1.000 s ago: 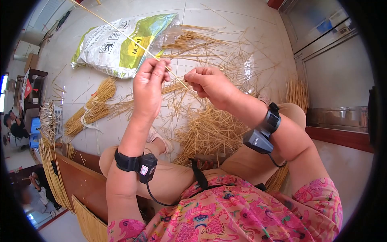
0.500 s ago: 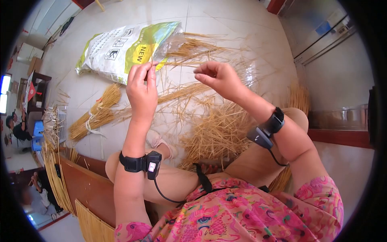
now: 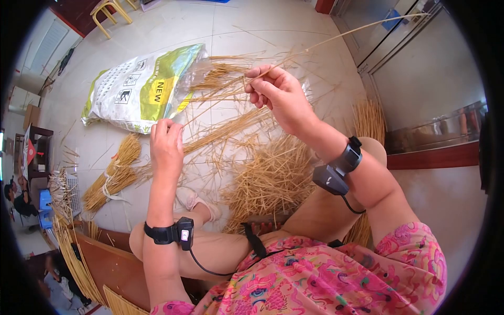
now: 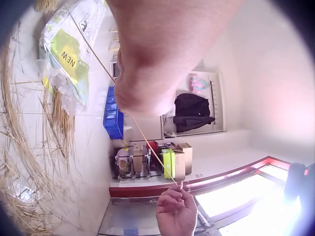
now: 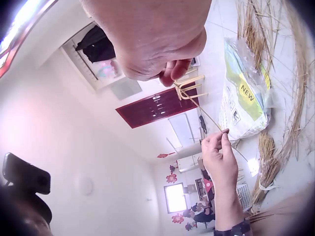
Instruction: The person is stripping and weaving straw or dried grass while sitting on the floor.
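Observation:
My right hand (image 3: 281,94) pinches a long, thin straw stalk (image 3: 336,38) between thumb and fingertips, raised above the floor. From those fingers the stalk slants away to the upper right. My left hand (image 3: 167,142) is lower and to the left, its thumb and fingers pinched together. In the left wrist view, a straw stalk (image 4: 147,143) runs between both hands. The right wrist view shows the left fingertips (image 5: 225,131) pinching it too. Below the hands, a heap of loose straw (image 3: 273,173) covers the floor between the legs.
A white and green plastic sack (image 3: 123,94) lies ahead with stalks (image 3: 220,73) coming from its mouth. A tied straw bundle (image 3: 118,168) lies at left. A wooden board (image 3: 113,262) is by the left leg; a metal cabinet (image 3: 425,100) stands at right.
The stalk pointed to the upper left from my left hand; now it stretches to the upper right past my right hand. The hands have spread apart, the left lower and the right higher.

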Tool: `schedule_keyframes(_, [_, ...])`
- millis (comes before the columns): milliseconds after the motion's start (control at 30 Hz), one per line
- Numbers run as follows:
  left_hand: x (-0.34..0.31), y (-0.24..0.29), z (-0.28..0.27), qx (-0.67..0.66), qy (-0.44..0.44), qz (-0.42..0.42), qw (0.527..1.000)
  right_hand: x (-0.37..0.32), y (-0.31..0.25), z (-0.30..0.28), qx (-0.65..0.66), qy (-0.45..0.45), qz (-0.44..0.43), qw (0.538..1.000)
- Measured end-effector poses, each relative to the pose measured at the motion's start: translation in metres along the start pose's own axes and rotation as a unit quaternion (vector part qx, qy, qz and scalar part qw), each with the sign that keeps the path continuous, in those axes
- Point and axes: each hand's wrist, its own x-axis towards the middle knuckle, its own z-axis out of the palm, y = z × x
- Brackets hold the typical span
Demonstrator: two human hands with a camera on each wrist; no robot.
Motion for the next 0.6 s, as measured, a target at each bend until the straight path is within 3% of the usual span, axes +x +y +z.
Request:
schedule_keyframes(167, [-0.004,-0.005,0.000,0.028,-0.025,-0.030,0.999,-0.003,-0.004,-0.004,-0.017,0.029,0.001,0.999])
schedule_keyframes(267, [-0.001,-0.002,0.005,-0.098,-0.016,-0.024,0.995,-0.002,0.000,-0.006,-0.029,0.042,0.003,0.999])
schedule_keyframes(367, [0.005,0.016,0.000,-0.182,-0.045,-0.069,0.980,-0.004,0.005,0.003,-0.014,0.049,0.020,0.999])
schedule_keyframes(600, [0.004,0.023,-0.005,-0.202,-0.007,-0.060,0.978,0.000,0.001,0.001,-0.049,0.043,-0.011,0.998])
